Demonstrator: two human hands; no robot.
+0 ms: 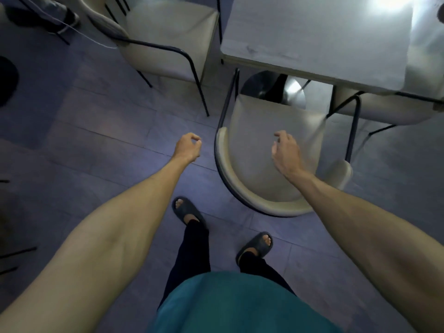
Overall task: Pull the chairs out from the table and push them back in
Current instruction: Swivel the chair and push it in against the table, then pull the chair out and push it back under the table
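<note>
Grey tiled floor fills most of the view; the pale table sits at the upper right, with a bright glare on its far end and its round metal base showing below its near edge; three cream chairs with thin black frames stand round the table; the left chair is beside the table's left edge, its seat close to that edge; the near chair stands out from the table's near edge, nearly all of its seat clear of the top, its curved back turned away from the table toward the person; the right chair is at the same near edge further right, partly under the top; the person stands on the side of the near chair away from the table, in a teal shirt and dark trousers, both bare arms reaching toward the table; the right hand hangs over the near chair's seat, fingers loosely curled and apart, holding nothing; the left hand is over the floor just left of that chair's back, fingers loosely curled with thumb near the fingertips, also holding nothing; dark sandals are on both feet, on the floor short of the chair's back.
</note>
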